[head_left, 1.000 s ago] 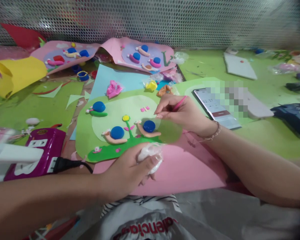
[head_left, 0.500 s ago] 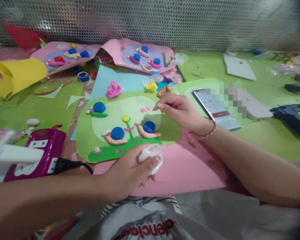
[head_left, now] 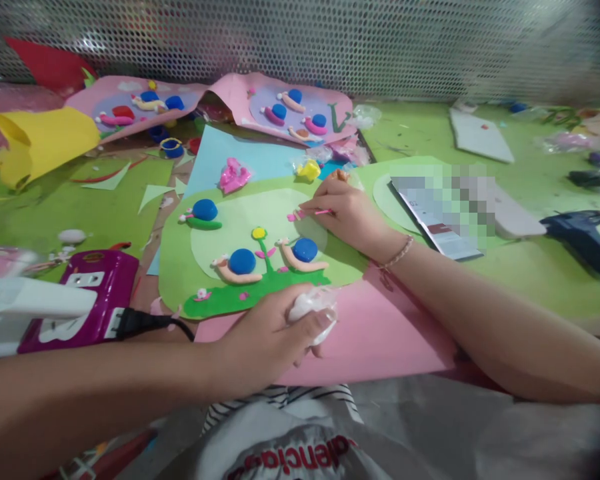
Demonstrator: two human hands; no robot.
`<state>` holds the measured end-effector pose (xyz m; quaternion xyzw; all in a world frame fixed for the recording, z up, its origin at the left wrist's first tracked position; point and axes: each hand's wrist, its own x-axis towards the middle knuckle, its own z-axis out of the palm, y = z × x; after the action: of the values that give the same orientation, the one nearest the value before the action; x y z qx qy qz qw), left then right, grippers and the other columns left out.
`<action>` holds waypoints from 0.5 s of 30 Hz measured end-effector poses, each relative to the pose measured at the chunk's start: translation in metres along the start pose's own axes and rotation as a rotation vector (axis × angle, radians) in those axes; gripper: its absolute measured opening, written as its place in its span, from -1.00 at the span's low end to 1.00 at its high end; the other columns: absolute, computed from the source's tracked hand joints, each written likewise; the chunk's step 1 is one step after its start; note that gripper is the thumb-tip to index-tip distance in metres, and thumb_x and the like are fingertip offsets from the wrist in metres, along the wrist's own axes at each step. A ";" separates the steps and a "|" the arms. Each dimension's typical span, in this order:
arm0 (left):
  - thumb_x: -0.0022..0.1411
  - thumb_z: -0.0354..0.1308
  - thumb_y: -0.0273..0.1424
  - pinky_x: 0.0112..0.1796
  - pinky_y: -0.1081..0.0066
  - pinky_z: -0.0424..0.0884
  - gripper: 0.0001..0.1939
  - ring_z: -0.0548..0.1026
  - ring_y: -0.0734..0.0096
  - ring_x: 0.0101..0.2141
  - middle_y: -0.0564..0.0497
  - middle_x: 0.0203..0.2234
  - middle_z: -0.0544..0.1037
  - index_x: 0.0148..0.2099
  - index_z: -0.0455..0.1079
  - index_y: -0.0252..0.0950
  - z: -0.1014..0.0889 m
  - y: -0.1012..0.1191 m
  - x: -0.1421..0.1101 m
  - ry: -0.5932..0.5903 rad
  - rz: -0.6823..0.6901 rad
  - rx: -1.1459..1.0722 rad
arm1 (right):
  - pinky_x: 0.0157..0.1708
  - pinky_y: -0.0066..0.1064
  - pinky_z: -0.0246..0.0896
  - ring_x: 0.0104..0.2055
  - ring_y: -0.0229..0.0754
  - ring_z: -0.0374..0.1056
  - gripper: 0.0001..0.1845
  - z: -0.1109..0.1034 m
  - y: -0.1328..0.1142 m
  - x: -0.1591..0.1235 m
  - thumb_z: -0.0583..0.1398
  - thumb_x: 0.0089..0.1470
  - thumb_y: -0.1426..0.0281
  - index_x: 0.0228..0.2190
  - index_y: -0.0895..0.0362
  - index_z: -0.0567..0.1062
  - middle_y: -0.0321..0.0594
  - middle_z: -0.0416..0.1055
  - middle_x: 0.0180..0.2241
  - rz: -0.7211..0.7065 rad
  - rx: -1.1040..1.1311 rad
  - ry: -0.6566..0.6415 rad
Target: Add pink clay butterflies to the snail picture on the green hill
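My left hand [head_left: 275, 333] is wrapped round a white lump of clay in clear plastic [head_left: 310, 307], held over the pink sheet [head_left: 380, 340]. On the green paper picture [head_left: 180, 267] are snails with blue shells [head_left: 243, 262] and a yellow flower [head_left: 259, 233]. My right hand [head_left: 347, 217], wearing a pink ring, has its fingers drawn together with the tips down at a small pink clay butterfly [head_left: 294, 216]. Whether anything is pinched between those fingertips is hidden.
Pink [head_left: 235, 177] and yellow [head_left: 308, 170] clay in wrappers lie behind the picture. A phone [head_left: 435, 220] and a glue gun [head_left: 583, 237] are to the right. At left stands a purple power strip [head_left: 125, 273] with a black plug.
My right hand has moved slightly left and down, its fingertips now at the pink butterfly. My left hand still holds the wrapped white clay. The view has shifted a little.
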<state>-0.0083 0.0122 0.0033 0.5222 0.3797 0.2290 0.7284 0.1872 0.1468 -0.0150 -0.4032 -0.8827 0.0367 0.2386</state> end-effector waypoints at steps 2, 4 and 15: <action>0.29 0.02 -0.11 -0.66 0.71 0.14 -0.69 0.21 0.71 -0.64 0.18 -0.58 0.36 -0.27 0.25 -0.29 0.000 0.000 0.000 0.004 0.005 -0.002 | -0.20 -0.22 0.23 -0.26 -0.14 0.29 -0.68 -0.001 -0.002 -0.001 0.05 0.17 0.42 -0.22 0.14 0.59 -0.07 0.42 -0.28 -0.002 -0.041 -0.017; 0.29 0.02 -0.12 -0.66 0.70 0.14 -0.70 0.21 0.71 -0.65 0.19 -0.58 0.36 -0.26 0.25 -0.28 0.000 0.001 0.001 0.004 0.005 -0.003 | -0.23 -0.25 0.24 -0.24 -0.12 0.30 -0.66 -0.002 -0.003 -0.002 0.03 0.17 0.43 -0.17 0.15 0.58 -0.05 0.41 -0.25 -0.003 -0.062 -0.044; 0.28 0.03 -0.12 -0.64 0.67 0.16 -0.70 0.22 0.68 -0.64 0.18 -0.57 0.37 -0.24 0.26 -0.27 0.000 0.001 0.001 0.007 -0.030 -0.003 | -0.20 -0.25 0.25 -0.21 -0.13 0.31 -0.60 -0.005 -0.002 -0.006 0.00 0.13 0.47 -0.10 0.20 0.54 -0.01 0.36 -0.22 -0.046 -0.033 -0.060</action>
<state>-0.0077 0.0129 0.0042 0.5148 0.3896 0.2204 0.7312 0.1908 0.1404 -0.0124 -0.3853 -0.8990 0.0287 0.2064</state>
